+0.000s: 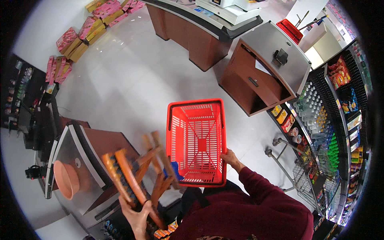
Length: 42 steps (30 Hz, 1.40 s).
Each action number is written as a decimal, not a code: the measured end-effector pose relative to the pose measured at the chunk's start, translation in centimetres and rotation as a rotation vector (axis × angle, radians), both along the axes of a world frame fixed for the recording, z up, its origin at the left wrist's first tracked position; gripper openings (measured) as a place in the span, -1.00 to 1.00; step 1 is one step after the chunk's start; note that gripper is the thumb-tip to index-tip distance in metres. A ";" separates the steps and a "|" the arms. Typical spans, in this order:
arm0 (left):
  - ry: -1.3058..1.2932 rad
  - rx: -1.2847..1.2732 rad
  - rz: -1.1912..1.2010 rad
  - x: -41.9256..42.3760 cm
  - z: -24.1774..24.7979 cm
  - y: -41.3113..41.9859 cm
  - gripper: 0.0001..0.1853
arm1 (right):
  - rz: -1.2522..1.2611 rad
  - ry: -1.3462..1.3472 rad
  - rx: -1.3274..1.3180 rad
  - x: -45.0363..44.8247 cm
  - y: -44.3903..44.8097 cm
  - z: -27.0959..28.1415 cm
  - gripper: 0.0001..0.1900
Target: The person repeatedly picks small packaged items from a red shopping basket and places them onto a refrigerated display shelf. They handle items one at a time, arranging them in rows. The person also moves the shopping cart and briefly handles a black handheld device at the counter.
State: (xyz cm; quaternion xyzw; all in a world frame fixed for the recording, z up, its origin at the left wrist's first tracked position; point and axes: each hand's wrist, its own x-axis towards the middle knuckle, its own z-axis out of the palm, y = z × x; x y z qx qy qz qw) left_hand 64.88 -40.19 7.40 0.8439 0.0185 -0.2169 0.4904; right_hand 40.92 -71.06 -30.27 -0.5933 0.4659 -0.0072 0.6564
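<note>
My right hand (232, 159) grips the right rim of a red plastic shopping basket (202, 145). The basket hangs tilted before me with its mouth towards my view, and nothing lies inside. In my left hand (136, 217) is a wooden folding stool (129, 171) with two orange-brown top rails and dark webbing between them. The stool is partly blurred, and its legs point towards the basket's lower left corner. Something blue (177, 170) shows between the stool legs and the basket; I cannot tell what it is.
A metal-topped counter (93, 177) with a pink plastic basin (66, 180) stands at left. Brown counters (207, 45) are ahead, near an open-fronted cabinet (258, 78). At right are a wire shopping cart (313, 174) and shelves of bottles (312, 111). Pink cartons (90, 25) line the far wall.
</note>
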 end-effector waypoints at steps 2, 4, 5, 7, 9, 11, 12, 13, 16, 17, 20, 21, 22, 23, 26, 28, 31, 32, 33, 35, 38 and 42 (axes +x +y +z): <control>-0.031 -0.078 -0.151 0.6 0.5 -3.9 -0.18 | 0.023 0.020 -0.009 0.4 0.0 -0.1 -0.47; -0.046 -0.171 -0.269 1.3 -1.6 -7.0 -0.30 | 0.065 0.110 -0.021 1.4 -0.2 0.7 -0.47; -0.048 -0.200 -0.311 1.6 -2.9 -8.6 -0.35 | 0.077 0.076 -0.020 1.8 -0.3 0.8 -0.47; -0.038 -0.193 -0.322 2.4 -6.9 -11.3 -0.37 | 0.096 0.005 -0.022 2.7 -0.5 0.4 -0.47; -0.034 -0.200 -0.325 3.1 -11.2 -12.8 -0.35 | 0.130 -0.007 0.027 4.3 -0.7 2.6 -0.54; 0.033 -0.212 -0.363 3.8 -12.1 -14.8 -0.29 | 0.112 -0.070 0.117 5.1 -0.7 3.3 -0.61; 0.009 -0.134 -0.394 4.3 -12.8 -15.1 -0.24 | 0.117 -0.133 0.092 5.5 -0.5 3.6 -0.63; -0.018 -0.093 -0.416 4.8 -13.8 -15.1 -0.19 | 0.118 -0.139 0.134 5.9 -0.3 3.9 -0.63; 0.004 0.073 -0.441 5.9 -14.5 -14.9 -0.16 | 0.081 -0.226 0.277 7.3 0.0 5.0 -0.56; 0.025 0.086 -0.438 6.7 -15.8 -13.9 -0.15 | 0.077 -0.242 0.310 8.2 0.4 6.3 -0.54; 0.010 0.164 -0.434 8.8 -15.5 -12.0 -0.15 | 0.066 -0.261 0.372 10.2 2.0 10.1 -0.62; -0.007 0.197 -0.435 9.2 -15.0 -11.8 -0.16 | 0.064 -0.263 0.337 10.7 2.8 10.1 -0.62; -0.072 0.221 -0.419 9.3 -13.7 -11.7 -0.16 | 0.112 -0.176 0.348 11.1 2.9 10.2 -0.62; -0.090 0.243 -0.431 10.1 -13.6 -11.1 -0.18 | 0.093 -0.228 0.345 11.8 3.5 10.3 -0.59; -0.135 0.327 -0.480 12.5 -12.0 -9.4 -0.23 | 0.020 -0.387 0.333 13.5 5.7 9.9 -0.56; -0.434 0.418 -0.457 13.2 -11.3 -7.9 -0.23 | 0.059 -0.329 0.340 15.0 6.0 12.9 -0.58; -0.946 0.526 -0.453 15.6 -10.5 -5.9 -0.37 | 0.053 -0.317 0.335 16.0 6.4 13.8 -0.59; -0.964 0.523 -0.403 17.5 -10.8 -5.3 -0.40 | 0.040 -0.328 0.331 16.2 6.4 13.6 -0.59; -0.974 0.523 -0.352 19.3 -11.4 -4.3 -0.42 | 0.026 -0.292 0.349 16.6 6.7 14.5 -0.60; -0.721 0.637 -0.268 22.3 -13.1 -2.1 -0.39 | -0.004 -0.231 0.395 17.9 7.6 17.1 -0.63; -0.356 0.456 -0.337 28.1 -17.9 0.7 -0.35 | 0.039 -0.256 0.336 19.4 9.3 15.2 -0.66; -0.334 0.612 -0.360 30.8 -18.3 -0.7 -0.40 | -0.042 -0.341 0.287 21.3 12.1 13.6 -0.63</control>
